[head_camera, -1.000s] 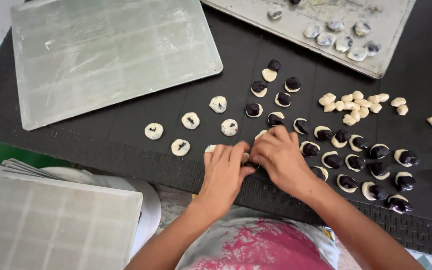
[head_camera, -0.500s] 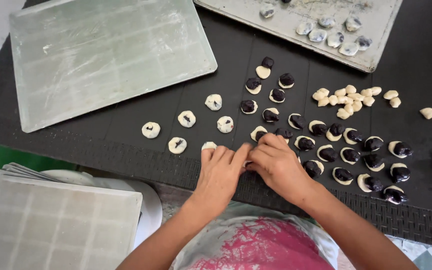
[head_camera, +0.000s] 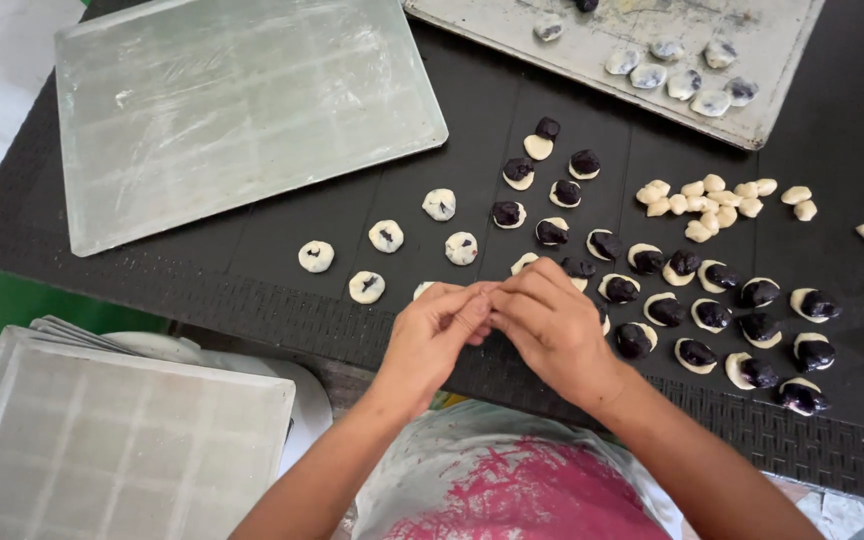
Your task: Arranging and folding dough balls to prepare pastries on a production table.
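My left hand (head_camera: 437, 335) and my right hand (head_camera: 550, 325) meet fingertip to fingertip just above the black mat (head_camera: 252, 285), pinching a small piece that the fingers hide. Right of my hands lie several dough discs topped with dark filling (head_camera: 712, 315). To the left sit several closed white dough rounds (head_camera: 386, 236). A cluster of plain pale dough pieces (head_camera: 717, 197) lies further back on the right.
An empty metal baking tray (head_camera: 232, 105) rests at the back left. Another tray (head_camera: 652, 30) at the back right carries several shaped pieces. A stack of trays (head_camera: 102, 440) sits at the lower left, off the mat.
Both hands have lifted slightly off the mat and drawn together, fingertips now pinched around a small piece. The view has shifted a little.
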